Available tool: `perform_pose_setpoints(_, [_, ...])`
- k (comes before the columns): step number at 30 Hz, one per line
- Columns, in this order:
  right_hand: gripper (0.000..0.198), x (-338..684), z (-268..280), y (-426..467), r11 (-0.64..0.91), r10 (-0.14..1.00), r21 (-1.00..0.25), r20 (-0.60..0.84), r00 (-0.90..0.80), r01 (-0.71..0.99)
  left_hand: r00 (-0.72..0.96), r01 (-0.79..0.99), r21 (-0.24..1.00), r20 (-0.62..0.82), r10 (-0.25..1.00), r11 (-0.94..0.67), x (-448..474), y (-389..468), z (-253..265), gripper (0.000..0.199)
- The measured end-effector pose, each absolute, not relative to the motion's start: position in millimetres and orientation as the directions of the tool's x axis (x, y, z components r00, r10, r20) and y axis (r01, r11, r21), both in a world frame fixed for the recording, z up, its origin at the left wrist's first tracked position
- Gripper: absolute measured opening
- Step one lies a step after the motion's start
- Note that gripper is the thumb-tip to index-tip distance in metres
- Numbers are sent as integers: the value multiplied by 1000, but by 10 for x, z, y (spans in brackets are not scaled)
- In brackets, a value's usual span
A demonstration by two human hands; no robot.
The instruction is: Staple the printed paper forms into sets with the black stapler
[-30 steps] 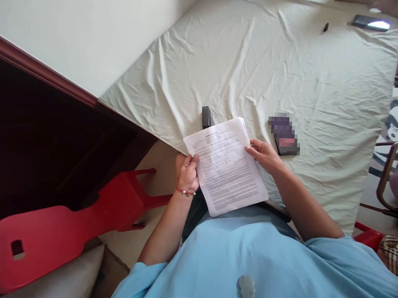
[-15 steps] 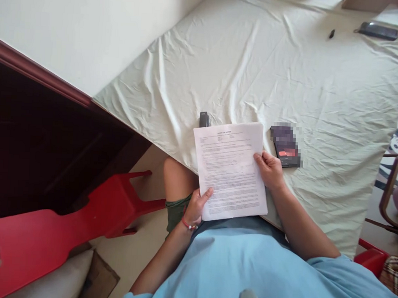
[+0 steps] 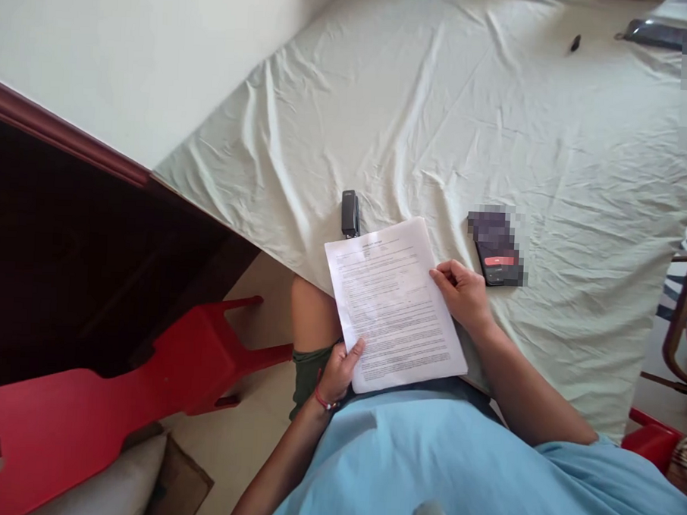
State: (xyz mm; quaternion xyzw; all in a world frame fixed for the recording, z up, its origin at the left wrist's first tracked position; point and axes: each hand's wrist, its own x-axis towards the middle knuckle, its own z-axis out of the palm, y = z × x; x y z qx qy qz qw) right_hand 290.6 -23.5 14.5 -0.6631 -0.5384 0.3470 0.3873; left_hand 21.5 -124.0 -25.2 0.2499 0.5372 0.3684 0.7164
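- At the far left, a red plastic chair (image 3: 86, 409) with a slot in its back stands on the floor, one leg reaching toward the person's knee.
- Below it lie a pale sack or cushion (image 3: 106, 479), its contents hidden, and a flat brown piece (image 3: 180, 478) like cardboard.
- The left hand (image 3: 339, 371), with a red bracelet (image 3: 323, 401) at the wrist, grips the papers near their lower left edge: thumb flat on the top sheet, fingers hidden underneath. Its forearm slants up from the bottom.
- A black stapler (image 3: 350, 212) sits on the table just beyond the top left corner of the papers; the small pale mark on its end is too tiny to read.
- The stack of papers (image 3: 395, 309) is tilted, its upper part over the table's near edge and its lower part over the lap. A centred heading and dense printed lines show, too small to read.
- The right hand (image 3: 464, 297) pinches the right edge of the papers narrowly between thumb and curled forefinger, its forearm coming up from the lower right.
- Just beyond that hand, a phone (image 3: 496, 249) lies on the cloth (image 3: 584, 215), a red bar on its blurred screen.
- Farther off lie a small dark object (image 3: 576, 44) and a dark case (image 3: 652, 33).
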Motion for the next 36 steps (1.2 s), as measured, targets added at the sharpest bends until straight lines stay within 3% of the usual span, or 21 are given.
perform_pose_setpoints(5, [25,2849,153,-252,-85,984,-901,-10,177,425,280,-134,730,-620,733,670,92,-1437,-361,61])
perform_pose_setpoints(12, [24,2822,114,-261,-68,993,-878,-16,113,473,158,-38,652,-745,648,758,138,-1539,-383,71])
perform_pose_setpoints(19, [27,2839,108,-259,-66,992,-923,-21,123,378,170,-31,716,-684,710,697,96,-1522,-315,62])
perform_pose_setpoints(22, [28,2843,94,-255,-73,991,-933,-28,132,352,233,29,717,-682,693,696,29,-1499,-367,68])
perform_pose_setpoints(29, [24,2823,70,-227,-38,996,-896,3,92,443,260,90,710,-693,672,698,2,-1448,-470,86])
perform_pose_setpoints(36, [29,2834,69,-212,-60,998,-860,-40,50,507,299,15,767,-616,729,642,37,-1476,-601,75])
